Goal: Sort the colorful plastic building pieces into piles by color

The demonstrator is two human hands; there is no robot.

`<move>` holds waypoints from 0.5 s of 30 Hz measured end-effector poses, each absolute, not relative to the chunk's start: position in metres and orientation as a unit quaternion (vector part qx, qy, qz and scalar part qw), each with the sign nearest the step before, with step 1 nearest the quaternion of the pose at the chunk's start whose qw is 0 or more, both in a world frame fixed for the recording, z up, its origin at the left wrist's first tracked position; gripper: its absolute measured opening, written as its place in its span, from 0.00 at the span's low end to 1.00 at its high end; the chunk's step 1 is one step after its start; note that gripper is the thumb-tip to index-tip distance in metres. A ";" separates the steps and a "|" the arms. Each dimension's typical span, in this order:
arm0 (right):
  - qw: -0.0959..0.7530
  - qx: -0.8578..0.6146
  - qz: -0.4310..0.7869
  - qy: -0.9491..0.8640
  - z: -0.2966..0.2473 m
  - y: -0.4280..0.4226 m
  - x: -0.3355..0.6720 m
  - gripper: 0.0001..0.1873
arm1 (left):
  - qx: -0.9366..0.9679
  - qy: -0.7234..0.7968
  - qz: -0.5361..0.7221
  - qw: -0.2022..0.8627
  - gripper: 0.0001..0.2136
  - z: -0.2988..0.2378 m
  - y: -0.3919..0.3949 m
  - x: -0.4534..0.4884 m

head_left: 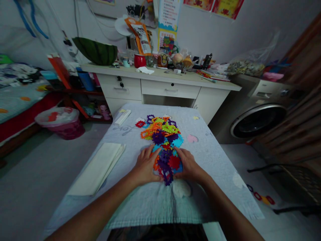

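Note:
A heap of colourful toothed plastic pieces, like toy gears, lies in the middle of the cloth-covered table. Its near part, a cluster of purple, red, orange and blue gear pieces, sits between my two hands. My left hand curves around the cluster's left side, fingers towards the far end and thumb at the near end. From the right, my right hand cups the same cluster in a like way. Some pieces under the fingers are hidden. A red gear lies at the heap's far left edge.
A folded pale cloth and a white strip-shaped item lie on the table's left side. Behind stands a white desk crowded with household items. A washing machine is at right, a pink bin at left. Several gears lie lower right.

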State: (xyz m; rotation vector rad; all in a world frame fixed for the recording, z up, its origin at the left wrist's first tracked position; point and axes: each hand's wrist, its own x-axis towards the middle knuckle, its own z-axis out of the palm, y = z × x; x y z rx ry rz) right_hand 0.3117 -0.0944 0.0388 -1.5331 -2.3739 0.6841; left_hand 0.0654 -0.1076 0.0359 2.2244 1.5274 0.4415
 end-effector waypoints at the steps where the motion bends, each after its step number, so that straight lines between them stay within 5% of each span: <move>1: 0.125 -0.519 0.233 -0.813 0.040 -0.093 0.310 0.64 | 0.796 0.546 0.172 0.194 0.53 0.035 -0.106 0.066; 15: 0.315 -0.494 0.247 -0.772 0.038 -0.080 0.295 0.40 | 0.760 0.579 0.260 0.137 0.37 0.025 -0.082 0.075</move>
